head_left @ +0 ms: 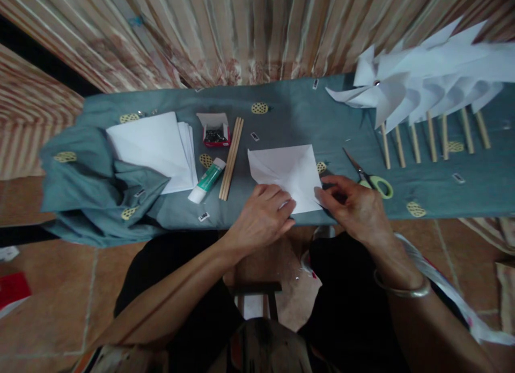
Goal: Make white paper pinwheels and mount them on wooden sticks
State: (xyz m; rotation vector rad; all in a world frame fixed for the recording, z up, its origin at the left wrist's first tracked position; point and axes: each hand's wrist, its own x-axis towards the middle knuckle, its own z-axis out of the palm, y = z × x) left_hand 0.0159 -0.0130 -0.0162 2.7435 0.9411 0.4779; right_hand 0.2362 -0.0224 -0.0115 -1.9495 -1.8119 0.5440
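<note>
A square sheet of white paper (289, 169) with faint crease lines lies near the front edge of the cloth-covered table. My left hand (265, 212) bends its fingers over the paper's near left part, and its thumb side is at the front edge. At the right edge, my right hand (354, 204) pinches the paper near its lower right corner. Scissors with green handles (378, 185) lie just beyond the right hand. To the left of the sheet are several wooden sticks (231, 158), a glue stick (207, 181) and an open small box of dark pins (215, 134).
A stack of white paper sheets (148, 147) lies at the left, partly under bunched-up tablecloth (96, 185). Several white paper pinwheels (426, 83) on sticks overlap at the far right. A striped curtain (249, 35) hangs behind the table.
</note>
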